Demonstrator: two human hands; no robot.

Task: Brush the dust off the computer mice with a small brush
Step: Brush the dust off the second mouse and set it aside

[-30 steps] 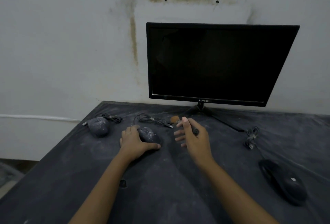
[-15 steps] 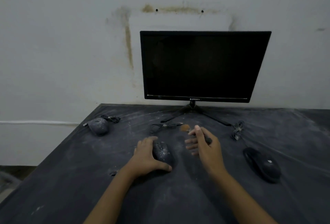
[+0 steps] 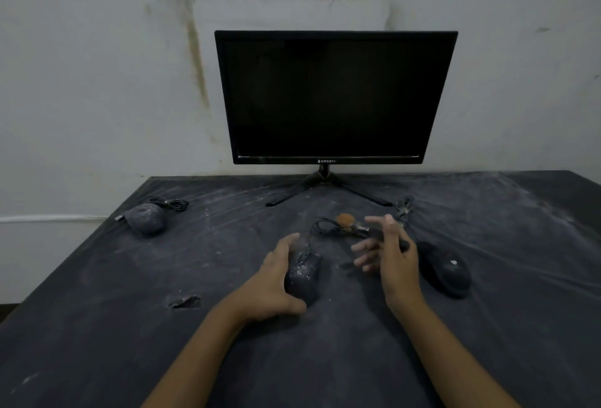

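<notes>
My left hand (image 3: 271, 284) grips a dusty black mouse (image 3: 302, 277) in the middle of the dark table (image 3: 97, 326). Its cable (image 3: 322, 228) coils just behind it. My right hand (image 3: 395, 261) holds a small brush (image 3: 357, 228) by its dark handle, with the tan bristle head pointing left, above the cable and behind the mouse. A second mouse (image 3: 144, 219), thick with dust, lies at the far left with its cord bundled beside it. A third, cleaner black mouse (image 3: 444, 269) rests just right of my right hand.
A black monitor (image 3: 331, 98) on a tripod stand (image 3: 325, 186) is at the back against a stained wall. A bundled cable (image 3: 403, 207) lies near the stand's right leg. A small tear (image 3: 183, 302) marks the dusty table cover left of my left forearm.
My left hand has drawn the mouse toward me and to the right. My right hand with the brush has shifted right, close to the clean mouse. The camera has tilted.
</notes>
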